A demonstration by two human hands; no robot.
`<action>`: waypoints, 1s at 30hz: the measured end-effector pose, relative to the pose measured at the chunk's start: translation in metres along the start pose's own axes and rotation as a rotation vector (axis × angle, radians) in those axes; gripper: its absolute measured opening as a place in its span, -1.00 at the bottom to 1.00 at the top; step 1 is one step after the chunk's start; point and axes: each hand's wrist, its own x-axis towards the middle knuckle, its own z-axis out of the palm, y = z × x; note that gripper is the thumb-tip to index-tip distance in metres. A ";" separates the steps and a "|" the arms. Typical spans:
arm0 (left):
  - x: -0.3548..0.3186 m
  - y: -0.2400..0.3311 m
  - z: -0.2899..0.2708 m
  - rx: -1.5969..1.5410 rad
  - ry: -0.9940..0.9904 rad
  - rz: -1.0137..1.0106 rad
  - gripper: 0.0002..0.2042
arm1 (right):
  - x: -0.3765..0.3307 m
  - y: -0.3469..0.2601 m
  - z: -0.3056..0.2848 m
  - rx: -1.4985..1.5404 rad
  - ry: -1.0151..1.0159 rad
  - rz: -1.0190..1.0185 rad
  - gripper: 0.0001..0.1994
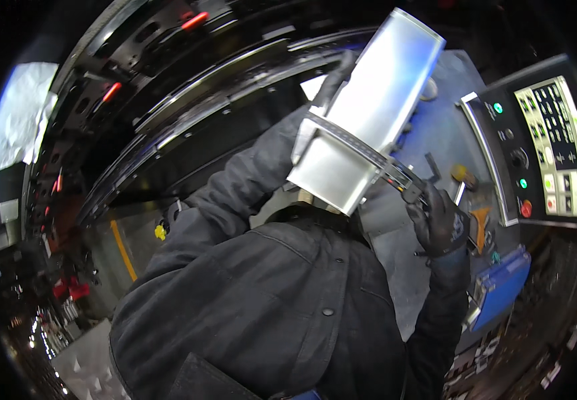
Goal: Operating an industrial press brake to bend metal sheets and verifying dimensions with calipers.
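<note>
A long, shiny bent sheet-metal part (375,87) slants up and away in front of my chest. My gloved left hand (334,83) grips its left edge, the fingers partly hidden by the metal. Across the near half of the part lies a caliper (352,141), its jaws (302,137) reaching the left edge. My gloved right hand (438,223) is closed around the caliper's slide end, to the right of the part. Whether both jaws touch the metal I cannot tell.
A control panel (522,147) with a lit screen and buttons stands at the right. On the grey worktop (395,267) are a yellow-handled tool (460,173), an orange-handled tool (480,227) and a blue binder-like object (502,287). A long dark machine (215,113) spans the upper left.
</note>
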 end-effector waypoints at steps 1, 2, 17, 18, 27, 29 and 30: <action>0.002 -0.003 0.002 -0.100 -0.073 0.035 -0.24 | -0.002 0.001 0.002 -0.009 -0.023 0.035 -0.58; 0.004 -0.002 -0.001 -0.083 -0.066 0.042 -0.24 | -0.002 0.001 0.002 0.003 -0.020 0.021 -0.58; -0.009 0.011 -0.026 0.111 0.036 -0.092 -0.24 | -0.001 0.002 0.010 -0.180 0.031 0.026 -0.50; -0.010 0.011 -0.027 0.081 -0.002 -0.095 -0.24 | -0.001 0.002 0.011 -0.181 0.044 0.019 -0.50; -0.014 0.012 -0.025 -0.047 -0.081 -0.112 -0.21 | -0.003 0.001 0.012 -0.174 0.016 0.051 -0.55; -0.017 0.014 -0.025 -0.029 -0.060 -0.118 -0.20 | -0.004 0.001 0.014 -0.168 0.024 0.041 -0.55; -0.018 0.014 -0.025 -0.020 -0.050 -0.122 -0.20 | -0.005 0.001 0.015 -0.165 0.028 0.036 -0.55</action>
